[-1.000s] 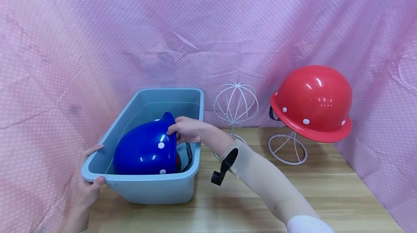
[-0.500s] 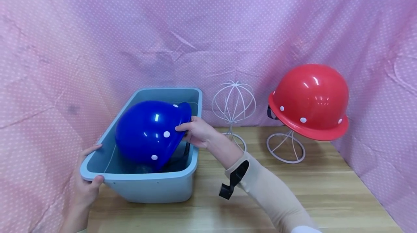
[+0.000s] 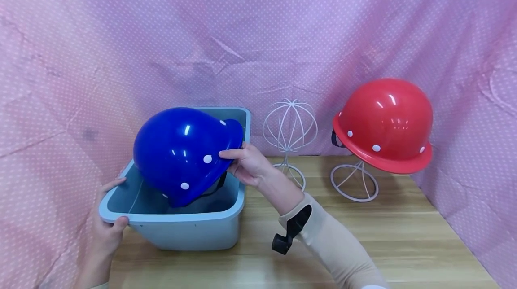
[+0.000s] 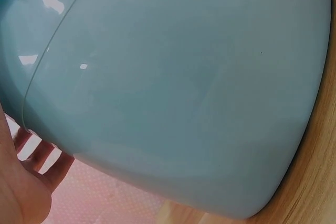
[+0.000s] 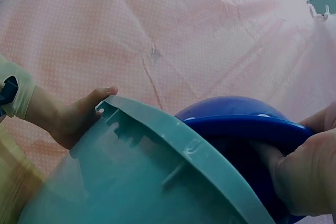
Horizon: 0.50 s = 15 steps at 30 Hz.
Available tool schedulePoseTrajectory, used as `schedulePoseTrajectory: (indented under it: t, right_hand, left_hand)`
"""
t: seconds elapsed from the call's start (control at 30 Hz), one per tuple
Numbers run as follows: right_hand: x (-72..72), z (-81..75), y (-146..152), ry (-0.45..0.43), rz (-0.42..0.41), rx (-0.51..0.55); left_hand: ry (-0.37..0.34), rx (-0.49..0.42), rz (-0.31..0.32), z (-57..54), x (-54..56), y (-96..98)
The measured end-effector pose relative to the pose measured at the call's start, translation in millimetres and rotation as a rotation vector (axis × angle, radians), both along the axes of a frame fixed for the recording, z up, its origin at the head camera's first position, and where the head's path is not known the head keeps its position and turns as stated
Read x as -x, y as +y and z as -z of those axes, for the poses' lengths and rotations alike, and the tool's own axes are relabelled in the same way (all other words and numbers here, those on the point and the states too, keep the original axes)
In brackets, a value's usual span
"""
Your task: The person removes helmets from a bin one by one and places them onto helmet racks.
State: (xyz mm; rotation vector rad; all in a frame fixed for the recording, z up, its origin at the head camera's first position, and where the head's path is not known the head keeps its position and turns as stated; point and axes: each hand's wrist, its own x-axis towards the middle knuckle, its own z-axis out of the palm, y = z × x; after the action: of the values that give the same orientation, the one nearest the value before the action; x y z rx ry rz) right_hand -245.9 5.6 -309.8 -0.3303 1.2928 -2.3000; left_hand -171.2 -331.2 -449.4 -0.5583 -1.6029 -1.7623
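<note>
Judging this a lift-out, I have my right hand (image 3: 251,165) pinching the blue helmet (image 3: 173,145), left hand (image 3: 106,231) gripping the tub rim (image 3: 173,218) — next calls for clearing it.

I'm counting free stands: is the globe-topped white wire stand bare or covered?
Bare: nothing covers the globe-topped white wire stand, and pink dotted fabric shows through it.
</note>
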Motion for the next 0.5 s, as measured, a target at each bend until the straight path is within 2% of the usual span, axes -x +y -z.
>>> schedulePoseTrajectory:
  t: [0.23, 0.4, 0.5]
  right_hand:
    - [-2.5, -2.6, 2.6, 0.048, 0.066, 0.132]
    - [-8.7, 1.1, 0.0, 0.099, 0.096, 0.313]
    - [-13.3, 2.9, -1.7, 0.136, 0.069, 0.425]
  left_hand:
    - [0.014, 0.004, 0.001, -1.1, 2.3, 1.9]
    - [0.019, -0.001, -0.003, 0.6, 0.1, 0.9]
    - [0.018, -0.001, -0.011, 0.9, -3.1, 0.0]
